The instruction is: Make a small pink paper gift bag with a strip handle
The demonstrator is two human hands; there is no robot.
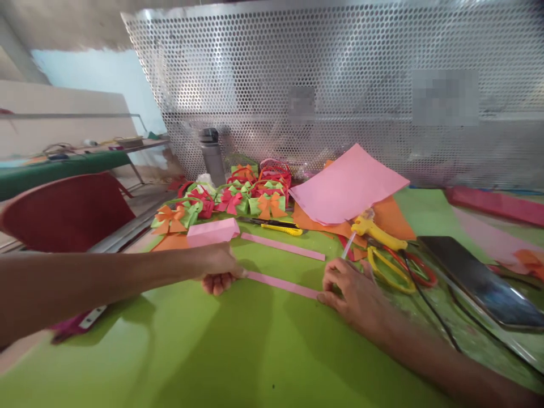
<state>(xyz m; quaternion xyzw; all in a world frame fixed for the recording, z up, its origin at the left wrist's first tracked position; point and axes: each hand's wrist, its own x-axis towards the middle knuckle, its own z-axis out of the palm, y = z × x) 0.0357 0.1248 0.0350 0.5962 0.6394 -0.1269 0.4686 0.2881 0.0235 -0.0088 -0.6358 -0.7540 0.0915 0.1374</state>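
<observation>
A narrow pink paper strip stretches between my two hands, low over the green tabletop. My left hand pinches its left end, fingers curled under. At the other end, the thumb and fingertips of my right hand are closed on the strip. Behind it, a second pink strip lies flat on the table. A folded pink paper piece rests just beyond my left hand. Close to my right hand are a yellow glue gun, with a clear glue stick near its tip, and yellow-handled scissors.
Several small paper bags with bows crowd the back, near a grey bottle. A yellow utility knife lies in front. Pink sheets are stacked behind the glue gun. A phone and cables occupy the right; a perforated metal panel stands behind.
</observation>
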